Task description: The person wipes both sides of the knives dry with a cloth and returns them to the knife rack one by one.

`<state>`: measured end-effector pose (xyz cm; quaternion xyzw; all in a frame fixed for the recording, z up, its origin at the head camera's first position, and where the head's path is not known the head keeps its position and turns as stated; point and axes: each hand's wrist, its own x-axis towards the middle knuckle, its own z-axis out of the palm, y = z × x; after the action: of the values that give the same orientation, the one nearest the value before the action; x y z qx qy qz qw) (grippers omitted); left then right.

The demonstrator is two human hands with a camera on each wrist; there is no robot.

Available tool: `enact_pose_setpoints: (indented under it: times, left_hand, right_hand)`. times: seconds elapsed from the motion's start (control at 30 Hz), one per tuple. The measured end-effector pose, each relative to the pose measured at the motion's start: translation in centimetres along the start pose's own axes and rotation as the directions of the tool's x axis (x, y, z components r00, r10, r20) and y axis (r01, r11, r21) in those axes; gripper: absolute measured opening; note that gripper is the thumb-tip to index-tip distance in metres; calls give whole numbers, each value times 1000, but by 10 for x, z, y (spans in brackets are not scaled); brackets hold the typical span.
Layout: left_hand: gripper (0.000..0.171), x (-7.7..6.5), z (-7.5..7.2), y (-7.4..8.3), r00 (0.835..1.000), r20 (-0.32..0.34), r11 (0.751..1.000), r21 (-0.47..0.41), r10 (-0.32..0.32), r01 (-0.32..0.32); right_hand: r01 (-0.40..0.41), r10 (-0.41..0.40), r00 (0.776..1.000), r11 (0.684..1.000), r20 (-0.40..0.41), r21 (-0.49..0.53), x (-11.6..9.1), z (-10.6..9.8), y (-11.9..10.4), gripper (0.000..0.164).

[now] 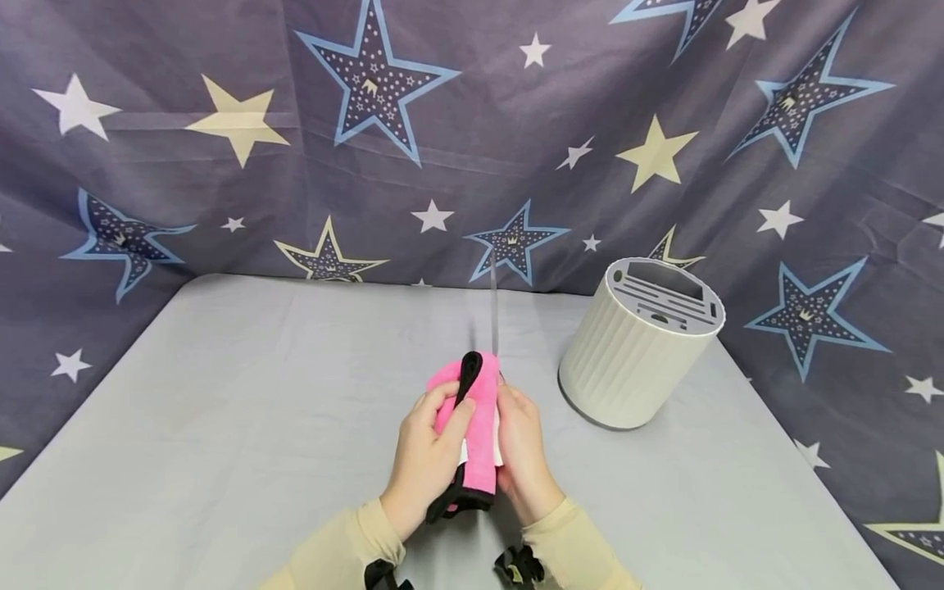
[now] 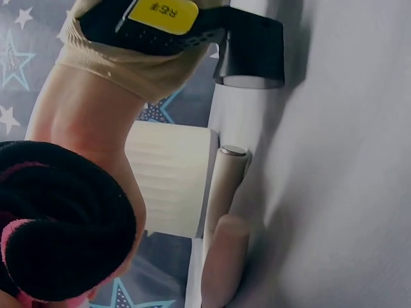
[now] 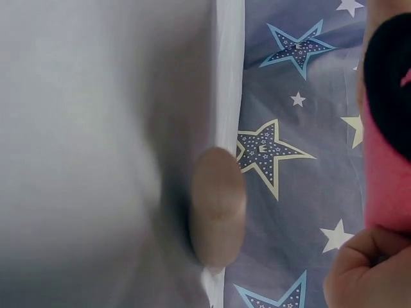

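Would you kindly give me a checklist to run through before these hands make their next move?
1. Left hand has the cloth: ok, its thumb and fingers hold the pink folds.
2. Right hand has a sure grip: cannot tell, its fingers are mostly hidden behind the cloth.
3. Blade fully covered: not ok, a thin grey length extends past the cloth.
4. Which way the sharp edge faces: cannot tell, the blade shows too thin.
5. Block standing steadily: ok as far as seen, slotted top up, on the table.
6. Slots free: ok, nothing sticks out of them.
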<state>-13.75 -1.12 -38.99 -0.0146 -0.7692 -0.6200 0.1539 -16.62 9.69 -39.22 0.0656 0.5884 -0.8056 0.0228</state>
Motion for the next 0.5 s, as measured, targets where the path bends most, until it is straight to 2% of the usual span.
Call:
enact_pose_setpoints:
  times: [0.3, 0.5]
  left_hand:
    - [22, 5, 0, -4, 1000, -25, 1000, -5, -1, 1]
    - [19, 5, -2, -4, 999, 7, 997, -60, -44, 45]
  right_hand:
    - [-16, 16, 1000, 999, 19, 29, -2, -1, 2, 36]
    - [-17, 16, 1000, 1000, 11, 24, -2, -1, 2, 35]
